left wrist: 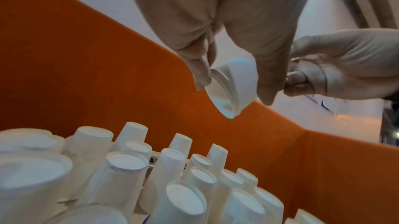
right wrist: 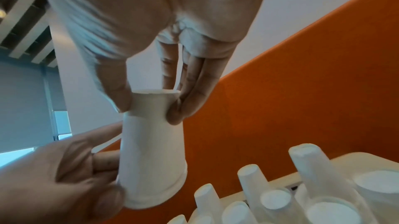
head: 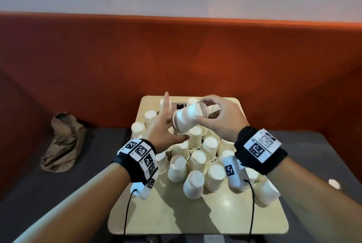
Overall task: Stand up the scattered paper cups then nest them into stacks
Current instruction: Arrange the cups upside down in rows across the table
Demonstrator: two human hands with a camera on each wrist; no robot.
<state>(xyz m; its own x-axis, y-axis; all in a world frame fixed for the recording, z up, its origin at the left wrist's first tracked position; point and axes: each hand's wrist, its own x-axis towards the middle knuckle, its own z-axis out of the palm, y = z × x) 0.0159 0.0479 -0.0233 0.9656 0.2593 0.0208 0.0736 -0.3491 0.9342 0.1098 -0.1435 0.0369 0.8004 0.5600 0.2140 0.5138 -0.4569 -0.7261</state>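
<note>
A short nested stack of white paper cups [head: 186, 118] hangs tilted above the table, held from both ends. My right hand [head: 203, 109] pinches its narrow base end [right wrist: 151, 101] between thumb and fingers. My left hand [head: 176, 129] grips the wide rim end [right wrist: 149, 185] with thumb and curled fingers, its index finger pointing up. The left wrist view shows the stack [left wrist: 235, 81] between my left thumb and a finger. Below, several white cups [head: 195, 164] stand crowded upside down, some leaning on each other.
The cups fill the middle and back of a small beige table [head: 176, 219]; its near part is bare. An orange padded backrest [head: 176, 56] rises behind. A crumpled brown paper bag [head: 62, 142] lies on the dark seat to the left.
</note>
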